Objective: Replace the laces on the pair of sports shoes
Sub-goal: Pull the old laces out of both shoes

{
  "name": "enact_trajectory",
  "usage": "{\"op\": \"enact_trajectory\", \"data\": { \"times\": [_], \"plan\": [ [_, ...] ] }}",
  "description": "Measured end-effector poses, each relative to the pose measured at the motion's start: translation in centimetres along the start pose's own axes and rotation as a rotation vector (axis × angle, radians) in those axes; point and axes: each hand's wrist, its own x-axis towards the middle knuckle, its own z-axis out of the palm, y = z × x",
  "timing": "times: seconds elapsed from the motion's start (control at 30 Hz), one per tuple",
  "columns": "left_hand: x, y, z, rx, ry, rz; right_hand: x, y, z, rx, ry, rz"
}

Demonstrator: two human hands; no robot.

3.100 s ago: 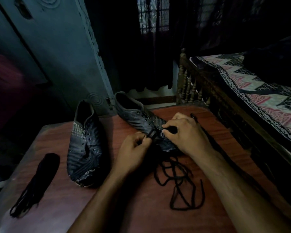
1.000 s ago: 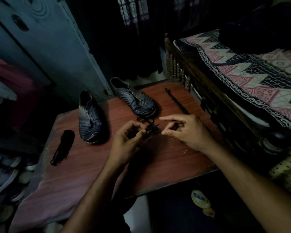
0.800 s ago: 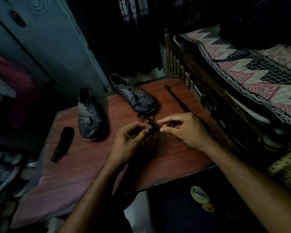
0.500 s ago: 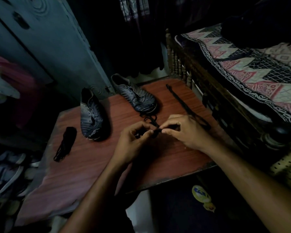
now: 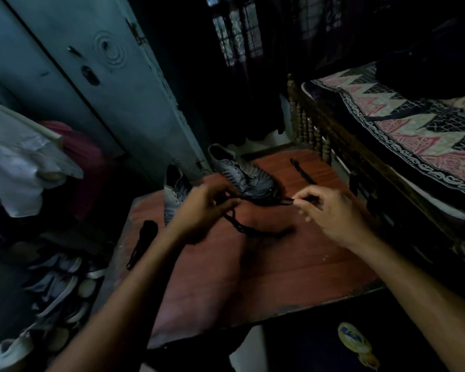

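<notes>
Two dark sports shoes stand at the far side of a reddish wooden table (image 5: 293, 269): the left shoe (image 5: 173, 193) partly behind my left hand, the right shoe (image 5: 246, 177) beyond both hands. A black lace (image 5: 249, 229) is stretched between my hands and hangs in a loop to the tabletop. My left hand (image 5: 204, 210) grips one part of it. My right hand (image 5: 333, 213) pinches the other end between thumb and fingers. A bundled black lace (image 5: 142, 241) lies near the table's left edge, and another black lace (image 5: 302, 173) lies at the far right.
A wooden bed frame (image 5: 341, 151) with a patterned cover runs along the table's right side. A blue-grey cupboard (image 5: 97, 84) stands behind left. Several shoes (image 5: 62, 288) are piled on the floor at the left. Cloth (image 5: 19, 157) hangs at far left.
My hands have pulled apart, drawing the black lace out between them; before, they worked close together on it. The view has shifted right and tilted.
</notes>
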Motion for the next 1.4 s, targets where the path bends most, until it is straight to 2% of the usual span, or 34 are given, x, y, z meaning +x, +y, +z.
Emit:
{"op": "enact_trajectory", "data": {
  "times": [0.13, 0.23, 0.3, 0.37, 0.43, 0.53, 0.67, 0.77, 0.83, 0.9, 1.0, 1.1, 1.17, 1.27, 1.33, 1.4],
  "plan": [
    [1.7, -1.2, -7.5, 0.231, -0.040, 0.023, 0.2, 0.1, 1.6, 0.131, -0.006, 0.111],
    [2.2, -1.0, -11.3, 0.289, -0.141, 0.037, 0.9, -1.1, 3.0, 0.197, -0.019, 0.140],
    [2.1, -1.1, -12.8, 0.164, -0.224, 0.016, 1.9, -1.7, 3.9, 0.276, -0.004, 0.172],
    [1.8, -0.9, -13.7, -0.177, -0.258, -0.020, 2.9, -2.0, 4.8, 0.377, 0.010, 0.236],
    [1.5, -0.5, -14.2, -0.476, -0.198, -0.020, 3.7, -2.3, 5.8, 0.496, 0.038, 0.332],
    [1.6, 0.0, -14.1, -0.512, -0.105, -0.007, 3.9, -3.4, 6.8, 0.613, 0.085, 0.411],
    [1.7, 0.6, -13.1, -0.500, -0.045, 0.008, 3.6, -6.0, 8.1, 0.707, 0.095, 0.330],
    [1.6, 1.9, -12.8, -0.657, 0.020, -0.019, 3.2, -7.5, 9.2, 0.655, 0.001, 0.275],
    [1.6, 2.1, -12.8, -0.664, 0.045, -0.052, 3.1, -8.4, 9.7, 0.668, -0.089, 0.292],
    [0.9, 1.8, -12.2, -0.559, 0.026, -0.066, 3.4, -9.2, 9.8, 0.492, -0.123, 0.169],
    [-1.1, 0.2, -10.1, -0.469, 0.008, -0.130, 5.5, -11.2, 8.0, -0.032, -0.129, -0.271],
    [-3.5, -0.6, -7.6, -0.543, 0.140, -0.081, 9.0, -15.6, 5.2, -0.375, -0.184, -0.603],
    [-3.6, 0.6, -5.8, -0.663, 0.140, 0.009, 11.2, -18.9, 4.0, -0.557, -0.202, -0.753],
    [-1.4, 3.0, -5.1, -0.761, 0.213, 0.022, 13.5, -23.0, 3.3, -0.642, -0.229, -0.830],
    [0.2, 3.7, -6.2, -0.712, 0.277, 0.046, 14.4, -24.2, 2.6, -0.559, -0.194, -0.801],
    [0.9, 3.2, -8.1, -0.687, 0.292, 0.012, 15.3, -23.8, 1.4, -0.421, -0.076, -0.741]
  ]
}}
